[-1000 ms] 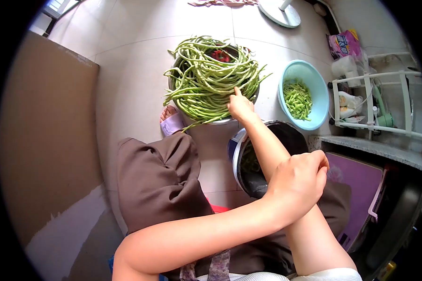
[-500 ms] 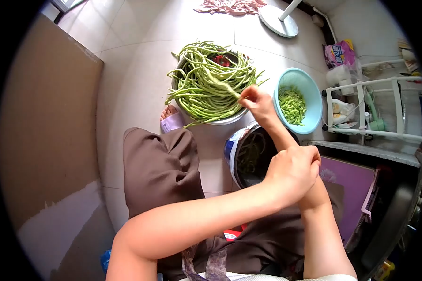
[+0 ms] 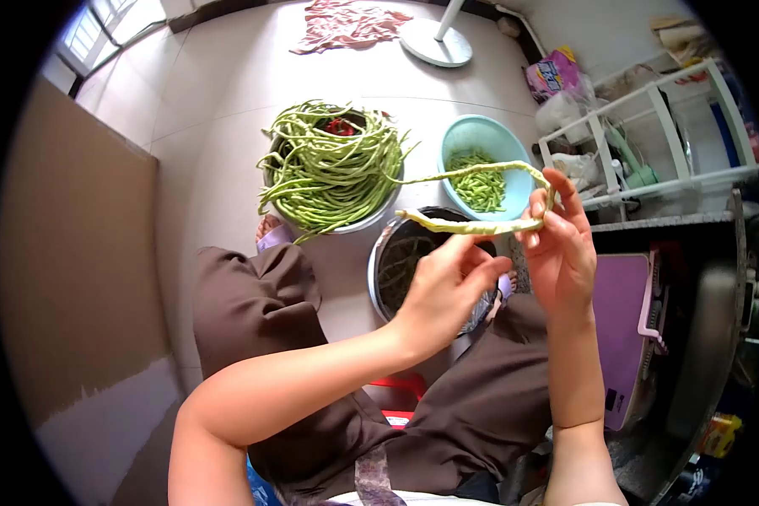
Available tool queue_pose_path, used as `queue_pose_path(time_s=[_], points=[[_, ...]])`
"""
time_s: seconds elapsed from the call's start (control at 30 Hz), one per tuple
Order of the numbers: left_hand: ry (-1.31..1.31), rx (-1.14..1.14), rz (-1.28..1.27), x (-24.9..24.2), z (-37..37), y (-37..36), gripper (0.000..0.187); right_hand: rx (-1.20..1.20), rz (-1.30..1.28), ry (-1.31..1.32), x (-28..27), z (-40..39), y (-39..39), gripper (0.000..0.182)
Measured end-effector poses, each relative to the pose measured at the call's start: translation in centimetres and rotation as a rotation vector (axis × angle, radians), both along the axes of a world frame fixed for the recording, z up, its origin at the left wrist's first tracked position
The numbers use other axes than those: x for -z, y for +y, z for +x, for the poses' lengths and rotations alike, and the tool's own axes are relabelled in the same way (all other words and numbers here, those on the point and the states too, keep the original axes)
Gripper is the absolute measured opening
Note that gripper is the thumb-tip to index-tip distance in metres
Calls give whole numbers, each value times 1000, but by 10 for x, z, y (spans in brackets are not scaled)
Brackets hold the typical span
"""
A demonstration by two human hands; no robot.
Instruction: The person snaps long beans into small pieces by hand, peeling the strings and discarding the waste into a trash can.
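Note:
In my right hand (image 3: 558, 244) is a long green bean (image 3: 472, 227), pinched between thumb and fingers. The bean bends back in a loop there, both ends pointing left. Just below its lower stretch hovers my left hand (image 3: 443, 291), fingers loosely curled and thumb apart, fingertips right at the bean. Beneath the hands stands a dark-lined bucket (image 3: 381, 282) with some scraps inside. A heap of long beans (image 3: 333, 173) fills a round container to the left. Cut bean pieces (image 3: 478, 181) lie in a light blue basin (image 3: 472, 133) beyond the bucket.
A white rack (image 3: 603, 156) with bottles and bags stands at the right, above a purple panel (image 3: 620, 329). A brown board (image 3: 93, 219) rises along the left. Farther off are a pink cloth (image 3: 346, 25) and a round stand base (image 3: 436, 44).
My right hand has come back from the heap with a long bean. My left hand has left the right forearm and moved under the bean. The view has shifted right.

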State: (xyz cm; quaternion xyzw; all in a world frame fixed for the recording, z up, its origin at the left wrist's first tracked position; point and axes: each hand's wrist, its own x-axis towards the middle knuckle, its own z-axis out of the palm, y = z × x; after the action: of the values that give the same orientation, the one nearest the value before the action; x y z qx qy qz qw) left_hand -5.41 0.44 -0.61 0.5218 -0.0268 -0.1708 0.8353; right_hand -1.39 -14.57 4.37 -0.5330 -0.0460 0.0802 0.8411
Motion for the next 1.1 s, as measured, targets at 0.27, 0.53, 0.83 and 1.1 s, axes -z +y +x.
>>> queue_pose_path(time_s=[0.27, 0.53, 0.83, 1.1], points=[[-195, -89, -113, -31, -7, 7, 24, 159, 41, 84, -1, -47, -25, 34], [-129, -42, -56, -26, 14, 9, 25, -95, -350, 309, -5, -56, -37, 18], [-377, 79, 533, -18, 11, -8, 14, 336, -600, -268, 9, -44, -44, 25], [-823, -22, 849, -13, 11, -16, 20, 205, -1252, -741, 5, -40, -61, 25]])
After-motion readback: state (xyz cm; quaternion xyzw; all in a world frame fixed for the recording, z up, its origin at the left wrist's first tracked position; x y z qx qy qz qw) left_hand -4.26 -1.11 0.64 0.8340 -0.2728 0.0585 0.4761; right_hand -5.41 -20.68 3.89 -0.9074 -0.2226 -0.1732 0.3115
